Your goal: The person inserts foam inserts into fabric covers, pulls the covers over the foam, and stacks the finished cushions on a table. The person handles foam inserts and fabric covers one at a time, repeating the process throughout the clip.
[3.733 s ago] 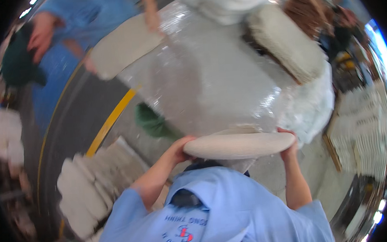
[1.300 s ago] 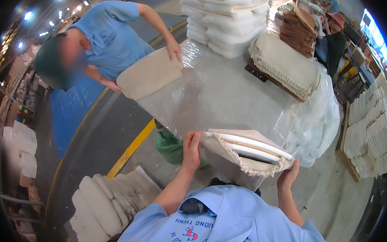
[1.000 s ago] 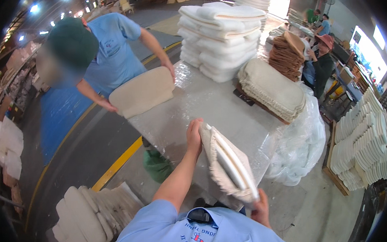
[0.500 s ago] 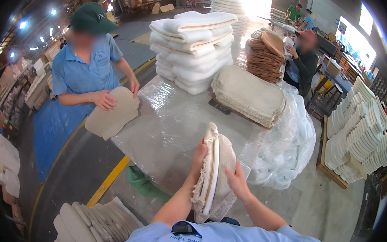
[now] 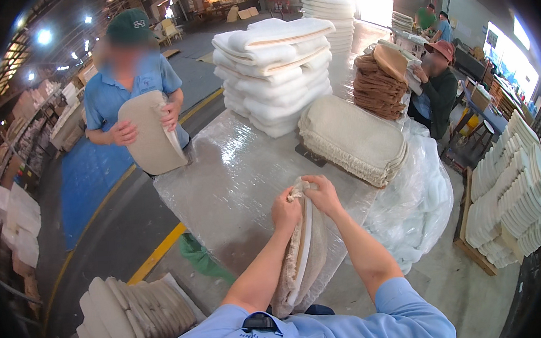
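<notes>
A beige fabric seat cushion cover (image 5: 314, 248) stands on edge at the table's near side, close against my body. Its long side gapes, showing a white pad and a tan layer inside, and the fabric edge is frayed. My left hand (image 5: 286, 211) pinches the fabric at the far end of the opening. Beside it, my right hand (image 5: 323, 195) grips the same far corner, fingers closed on the cloth. The two hands are nearly touching. The exact fold between the fingertips is hidden.
On the plastic-covered table (image 5: 206, 185) stand white padding (image 5: 272, 76), frayed beige covers (image 5: 355, 136) and brown pieces (image 5: 380, 85). A co-worker across the left holds a beige cushion (image 5: 148, 136). Finished-looking cushions (image 5: 134, 313) stack at lower left; a loaded pallet (image 5: 477, 255) stands right.
Both my hands have moved from the cushion cover's sides to its far end, pinching there. The co-worker has lifted the beige cushion from the table's edge and tilted it upright.
</notes>
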Action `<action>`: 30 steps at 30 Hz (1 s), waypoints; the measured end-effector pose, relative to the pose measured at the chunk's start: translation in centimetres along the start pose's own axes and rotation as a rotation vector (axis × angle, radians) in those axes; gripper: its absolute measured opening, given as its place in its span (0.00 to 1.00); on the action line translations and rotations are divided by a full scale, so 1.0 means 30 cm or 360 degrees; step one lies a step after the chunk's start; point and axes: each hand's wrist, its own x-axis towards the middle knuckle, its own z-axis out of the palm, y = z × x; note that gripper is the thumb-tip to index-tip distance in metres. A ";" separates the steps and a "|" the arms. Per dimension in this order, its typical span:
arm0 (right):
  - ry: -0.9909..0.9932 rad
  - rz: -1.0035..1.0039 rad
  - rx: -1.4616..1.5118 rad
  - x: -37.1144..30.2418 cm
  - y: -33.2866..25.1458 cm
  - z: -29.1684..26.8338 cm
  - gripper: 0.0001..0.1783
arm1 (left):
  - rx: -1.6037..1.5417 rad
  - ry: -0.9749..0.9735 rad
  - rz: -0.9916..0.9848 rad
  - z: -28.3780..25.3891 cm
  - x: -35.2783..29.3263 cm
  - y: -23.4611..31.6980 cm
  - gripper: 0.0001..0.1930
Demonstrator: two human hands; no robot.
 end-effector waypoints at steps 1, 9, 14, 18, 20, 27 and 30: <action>-0.0007 0.0012 -0.0027 0.008 0.001 -0.002 0.26 | 0.0010 -0.0017 -0.0046 0.007 0.011 -0.004 0.19; -0.0445 0.0158 0.0340 0.018 -0.030 -0.068 0.29 | -0.0345 -0.0194 -0.0151 -0.040 0.120 0.029 0.25; -0.0414 0.0409 0.0477 0.011 -0.013 -0.111 0.26 | -0.0309 -0.0287 0.0029 -0.004 0.072 0.029 0.21; -0.0268 0.0098 0.0256 0.032 -0.036 -0.056 0.19 | 0.0074 -0.0098 0.0023 -0.017 0.110 -0.024 0.19; -0.0193 -0.0007 0.0114 0.049 -0.001 -0.043 0.16 | 0.0124 -0.0075 0.0074 0.013 0.116 -0.014 0.18; 0.0167 0.0092 0.0194 0.077 0.040 0.079 0.09 | -0.0034 -0.0068 -0.0051 0.023 0.140 0.014 0.18; 0.0210 0.0146 0.0384 0.089 0.052 0.125 0.09 | 0.0014 -0.0048 -0.0091 0.000 0.168 0.031 0.19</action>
